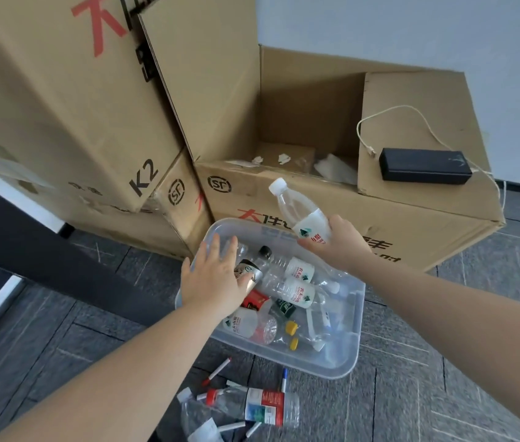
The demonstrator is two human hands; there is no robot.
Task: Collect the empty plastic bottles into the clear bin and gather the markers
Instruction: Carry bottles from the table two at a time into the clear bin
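right hand (338,242) grasping a clear empty plastic bottle with a white cap (300,210), tilted above the far rim of the clear plastic bin (338,355). left hand (217,279), fingers spread flat, presses on a dark-labelled bottle with a black cap (250,271) inside the bin, among more empties. on the grey carpet just beside the bin: a red-capped bottle (252,406) and scattered white markers (217,371). brown cardboard boxes (348,218) behind.

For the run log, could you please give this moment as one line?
right hand: holds bottle over bin | left hand: on bottles | markers: floor
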